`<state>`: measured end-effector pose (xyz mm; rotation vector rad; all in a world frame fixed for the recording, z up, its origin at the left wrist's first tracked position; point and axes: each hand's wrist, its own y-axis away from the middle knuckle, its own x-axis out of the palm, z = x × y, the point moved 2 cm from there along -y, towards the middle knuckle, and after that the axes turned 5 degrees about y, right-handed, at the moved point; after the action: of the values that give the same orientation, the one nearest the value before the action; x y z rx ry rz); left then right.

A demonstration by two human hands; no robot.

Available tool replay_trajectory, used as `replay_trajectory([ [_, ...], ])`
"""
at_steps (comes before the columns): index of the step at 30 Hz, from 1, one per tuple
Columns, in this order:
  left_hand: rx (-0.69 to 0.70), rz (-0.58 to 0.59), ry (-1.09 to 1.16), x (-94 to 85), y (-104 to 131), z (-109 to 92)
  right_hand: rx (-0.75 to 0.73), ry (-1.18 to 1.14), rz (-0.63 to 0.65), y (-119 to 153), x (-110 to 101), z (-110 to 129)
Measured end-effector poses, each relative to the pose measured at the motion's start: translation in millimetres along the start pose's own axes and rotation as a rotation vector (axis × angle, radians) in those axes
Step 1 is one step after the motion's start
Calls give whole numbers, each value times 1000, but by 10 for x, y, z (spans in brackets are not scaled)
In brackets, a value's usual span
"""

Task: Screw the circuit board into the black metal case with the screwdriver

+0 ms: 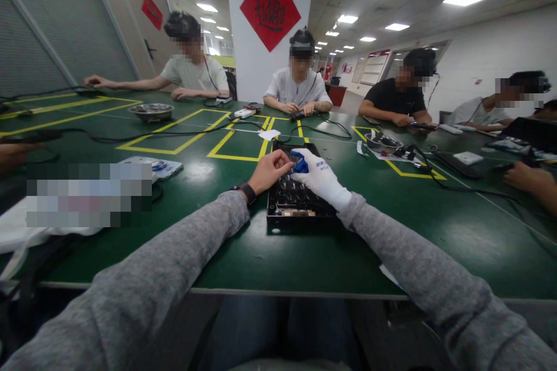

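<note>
In front of me on the green table (226,249) lies an open black device casing (300,200), with parts and a lighter metallic piece along its near edge. My left hand (272,171), bare and with a dark watch at the wrist, is above its left side, fingers pinched together. My right hand (319,177) wears a white glove with blue fingertips; it is curled closed over the casing's upper part, close to the left fingertips. Whatever lies between the fingers of either hand is too small or hidden to name.
Left of me lies a white bag (17,220), partly blurred out. Metal bowls (151,112) (383,142) stand farther off. A small white paper (268,134) lies beyond the casing. Black cables (187,138) cross the table between yellow tape outlines. Several people (297,84) sit around it.
</note>
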<state>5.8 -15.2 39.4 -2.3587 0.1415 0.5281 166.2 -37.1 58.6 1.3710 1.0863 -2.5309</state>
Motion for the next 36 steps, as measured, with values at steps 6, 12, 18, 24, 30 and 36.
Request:
replay_trajectory([
  [6, 104, 234, -173, 12, -25, -52, -7, 140, 15, -21, 4, 6],
  [12, 201, 412, -396, 2, -59, -117, -87, 119, 35, -27, 12, 24],
  [18, 202, 469, -428, -5, -68, -132, -65, 81, 57, -35, 39, -27],
  [24, 175, 484, -344, 2, -59, -106, -79, 94, 29, -19, 1, 21],
  [30, 153, 356, -369, -21, -34, -133, -40, 47, -69, -21, -73, 68],
  [36, 154, 280, -349, -39, -23, -132, -52, -82, -85, -38, -46, 46],
])
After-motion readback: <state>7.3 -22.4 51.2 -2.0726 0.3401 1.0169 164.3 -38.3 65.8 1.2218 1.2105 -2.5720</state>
